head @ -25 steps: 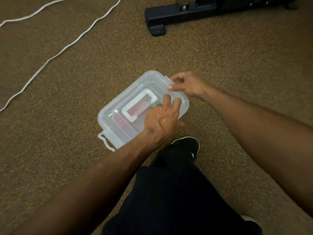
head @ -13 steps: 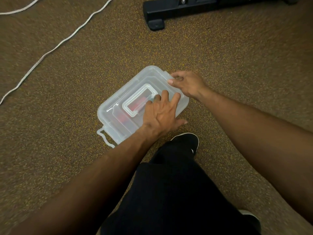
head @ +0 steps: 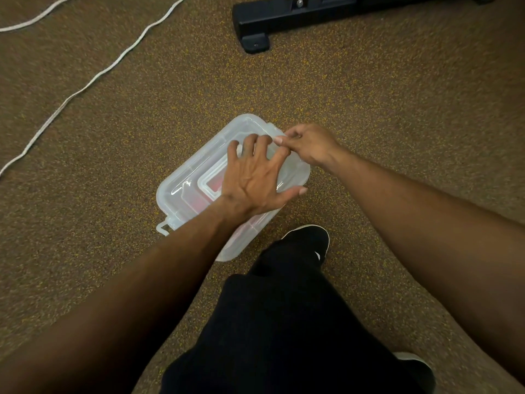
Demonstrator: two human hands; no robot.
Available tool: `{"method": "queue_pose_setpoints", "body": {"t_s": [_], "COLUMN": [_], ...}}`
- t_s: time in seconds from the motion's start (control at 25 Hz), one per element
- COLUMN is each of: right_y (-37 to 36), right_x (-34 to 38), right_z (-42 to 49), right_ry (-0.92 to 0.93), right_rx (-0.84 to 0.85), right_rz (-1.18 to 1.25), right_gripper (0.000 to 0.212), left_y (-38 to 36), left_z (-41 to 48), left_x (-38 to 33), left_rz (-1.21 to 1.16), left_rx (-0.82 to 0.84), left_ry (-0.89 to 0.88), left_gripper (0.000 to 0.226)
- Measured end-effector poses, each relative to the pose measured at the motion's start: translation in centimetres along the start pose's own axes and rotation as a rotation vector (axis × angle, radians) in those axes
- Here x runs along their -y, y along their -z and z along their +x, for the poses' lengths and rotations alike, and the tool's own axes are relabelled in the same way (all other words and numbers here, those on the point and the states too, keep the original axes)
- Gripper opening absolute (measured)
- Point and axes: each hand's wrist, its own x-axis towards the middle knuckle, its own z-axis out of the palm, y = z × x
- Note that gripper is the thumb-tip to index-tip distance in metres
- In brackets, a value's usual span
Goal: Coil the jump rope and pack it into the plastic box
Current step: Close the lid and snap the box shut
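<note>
A clear plastic box (head: 181, 189) with its lid on lies on the speckled carpet in front of me. Something red (head: 213, 186) shows through the lid beside its moulded handle; I cannot make out its shape. My left hand (head: 252, 177) lies flat on the lid with fingers spread, pressing on the far half. My right hand (head: 309, 143) is at the box's far right end, thumb and fingers pinched on the latch there. At the near left end a latch (head: 162, 228) hangs loose.
A white cord (head: 85, 86) runs across the carpet at the upper left. A black metal equipment foot (head: 284, 18) stands at the top. My black trouser leg and black shoe (head: 309, 237) are just below the box.
My left hand has slid from the near right part of the lid toward its far end and spread its fingers. My right hand stays at the far right latch.
</note>
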Motion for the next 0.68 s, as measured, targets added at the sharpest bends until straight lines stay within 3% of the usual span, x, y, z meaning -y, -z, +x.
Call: {"method": "queue_pose_setpoints", "body": {"t_s": [0.16, 0.28, 0.4, 0.68], "right_y": [-0.1, 0.1, 0.0, -1.3], "right_x": [-0.8, -1.4, -1.7, -2.0], "right_z": [0.0, -0.2, -0.2, 0.7], "right_ry": [-0.097, -0.191, -0.204, -0.089], "right_rx": [0.059, 0.156, 0.208, -0.01], "right_rz": [0.131, 0.298, 0.436, 0.378], "right_gripper": [0.078, 0.052, 0.043, 0.049], "left_y": [-0.9, -0.9, -0.9, -1.3], "left_z": [0.0, 0.0, 0.1, 0.3], "left_x": [0.6, 0.6, 0.6, 0.7], "left_rz": [-0.072, -0.09, -0.097, -0.112], "left_rx": [0.044, 0.051, 0.049, 0.041], "left_ry": [0.02, 0.047, 0.062, 0.07], "left_gripper": [0.089, 0.089, 0.088, 0.085]}}
